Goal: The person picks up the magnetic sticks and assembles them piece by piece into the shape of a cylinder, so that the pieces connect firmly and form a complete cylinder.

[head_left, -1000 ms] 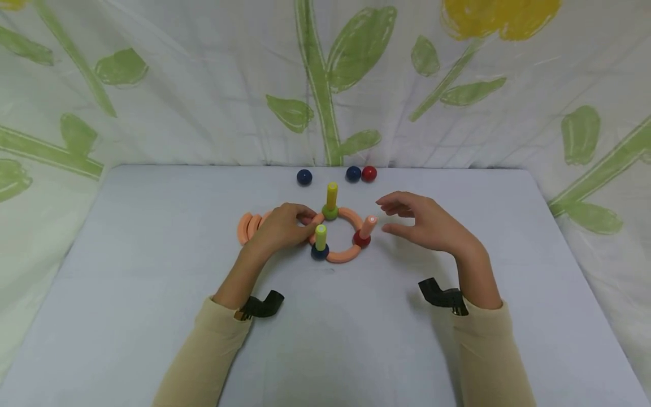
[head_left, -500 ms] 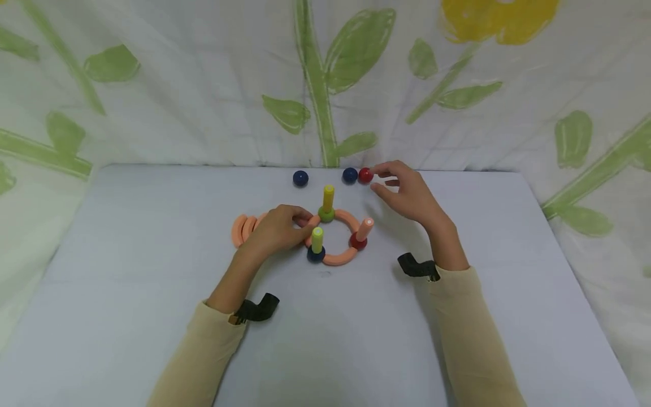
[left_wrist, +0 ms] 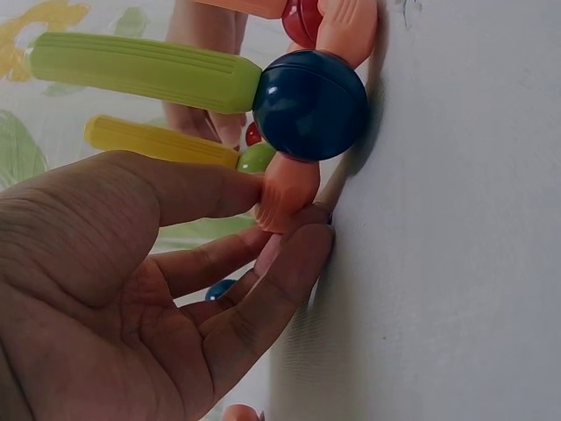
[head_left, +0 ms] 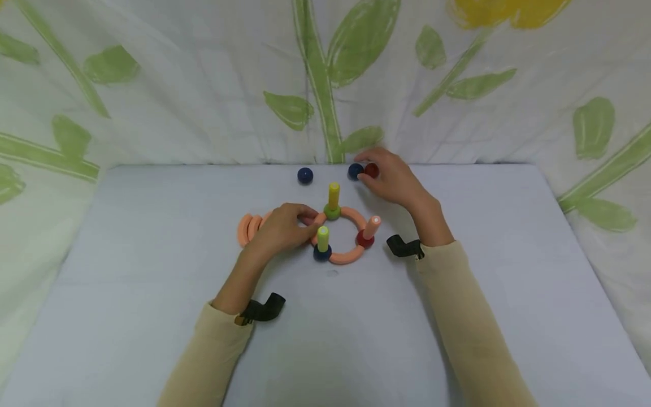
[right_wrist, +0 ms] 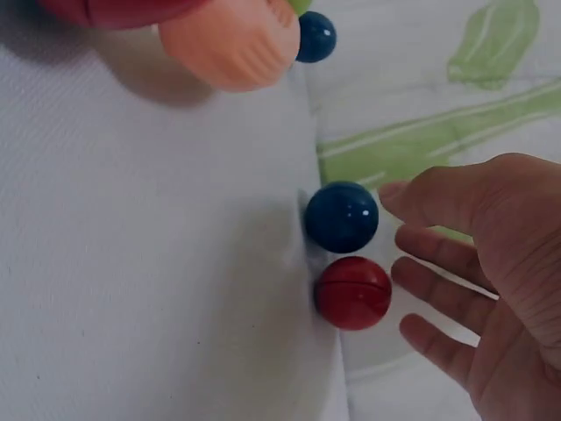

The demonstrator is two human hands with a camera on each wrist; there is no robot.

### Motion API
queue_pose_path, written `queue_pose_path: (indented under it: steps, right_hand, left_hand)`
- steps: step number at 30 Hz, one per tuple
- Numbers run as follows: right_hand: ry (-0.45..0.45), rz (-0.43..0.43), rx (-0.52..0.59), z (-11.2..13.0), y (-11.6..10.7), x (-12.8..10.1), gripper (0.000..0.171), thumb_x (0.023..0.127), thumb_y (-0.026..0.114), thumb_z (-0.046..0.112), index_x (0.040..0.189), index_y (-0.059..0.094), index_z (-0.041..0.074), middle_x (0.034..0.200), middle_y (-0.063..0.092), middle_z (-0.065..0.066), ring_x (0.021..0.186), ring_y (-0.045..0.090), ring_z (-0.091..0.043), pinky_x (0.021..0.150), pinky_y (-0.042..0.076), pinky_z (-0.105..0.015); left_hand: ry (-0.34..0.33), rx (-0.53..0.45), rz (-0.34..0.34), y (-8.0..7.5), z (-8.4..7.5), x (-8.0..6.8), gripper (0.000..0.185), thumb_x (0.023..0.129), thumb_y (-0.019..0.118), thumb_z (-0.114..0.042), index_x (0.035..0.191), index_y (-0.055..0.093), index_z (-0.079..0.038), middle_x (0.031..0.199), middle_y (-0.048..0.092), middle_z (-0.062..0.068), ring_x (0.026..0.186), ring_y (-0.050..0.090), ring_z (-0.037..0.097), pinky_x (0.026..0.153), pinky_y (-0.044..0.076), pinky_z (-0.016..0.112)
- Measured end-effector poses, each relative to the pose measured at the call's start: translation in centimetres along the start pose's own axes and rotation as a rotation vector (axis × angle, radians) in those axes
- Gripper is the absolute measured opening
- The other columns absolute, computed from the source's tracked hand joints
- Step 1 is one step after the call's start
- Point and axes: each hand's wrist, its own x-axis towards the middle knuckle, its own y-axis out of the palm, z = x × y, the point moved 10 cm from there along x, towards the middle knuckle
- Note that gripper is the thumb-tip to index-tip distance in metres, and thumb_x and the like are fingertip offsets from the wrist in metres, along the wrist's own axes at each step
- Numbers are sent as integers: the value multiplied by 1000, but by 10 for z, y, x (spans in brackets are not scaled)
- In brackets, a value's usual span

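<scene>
At table far edge: right hand (head_left: pixel 394 180) spread, fingers around red ball (head_left: pixel 372 170), not yet pinching. Left hand (head_left: pixel 281 227) steadies ring (head_left: pixel 346 255), fingers relaxed. Next: close on ball, lift.

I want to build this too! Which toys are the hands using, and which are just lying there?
In use:
- orange ring with pegs, touched by left hand
- red ball and blue ball, by right hand

Lying about:
- lone blue ball
- spare orange arcs
</scene>
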Motion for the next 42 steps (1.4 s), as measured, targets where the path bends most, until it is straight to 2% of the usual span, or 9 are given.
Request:
queue_pose_path:
  steps: [5, 13, 16, 19, 24, 33, 42]
  right_hand:
    - [-3, -8, 2, 1, 3, 1, 38, 99, 72, 9, 135, 67, 3, 139, 65, -17, 129, 61, -34, 112, 48, -50]
    - [16, 48, -29, 4, 27, -11, 40, 102, 67, 9, 141, 65, 4, 143, 63, -18, 128, 62, -34, 110, 50, -50]
    - [1, 46, -28, 8, 25, -9, 42, 102, 67, 9, 144, 63, 4, 145, 62, -18, 121, 62, -34, 105, 51, -49]
    - [-4, 69, -57, 8, 24, -6, 41, 102, 66, 10, 143, 63, 4, 146, 61, -18, 123, 62, -33, 107, 51, -49]
    - [-5, 81, -107, 7, 20, -2, 36, 102, 68, 10, 137, 68, 2, 145, 62, -17, 137, 58, -33, 117, 46, -50]
    - [-10, 89, -120, 13, 19, 2, 31, 101, 69, 8, 131, 72, 2, 134, 68, -18, 127, 64, -33, 111, 51, -49]
    - [-8, 81, -148, 14, 19, -2, 35, 98, 74, 6, 133, 71, 3, 135, 68, -17, 127, 65, -34, 109, 52, -48]
  left_hand:
    - [-5, 8, -21, -3, 1, -2, 41, 104, 65, -40, 133, 72, -12, 116, 76, 5, 90, 63, 16, 76, 47, 27]
    - [-9, 4, 6, 7, 10, -11, 41, 104, 66, -41, 132, 73, -13, 114, 77, 3, 90, 63, 16, 76, 47, 27]
    - [1, 2, -20, 4, 8, -10, 40, 104, 66, -42, 131, 74, -14, 112, 78, 2, 90, 63, 17, 77, 47, 28]
    - [16, -2, -17, 4, 5, -7, 40, 104, 65, -40, 132, 73, -13, 113, 78, 3, 88, 64, 16, 77, 47, 27]
    - [17, -19, -9, 3, 1, -4, 41, 104, 66, -40, 133, 73, -13, 114, 78, 4, 86, 63, 15, 75, 47, 26]
    - [33, -2, -24, -2, -2, -2, 40, 104, 65, -41, 132, 73, -13, 112, 78, 3, 89, 63, 17, 77, 47, 28]
    - [26, 0, -17, -1, 0, 1, 40, 104, 65, -41, 131, 74, -14, 114, 77, 4, 89, 61, 17, 76, 46, 28]
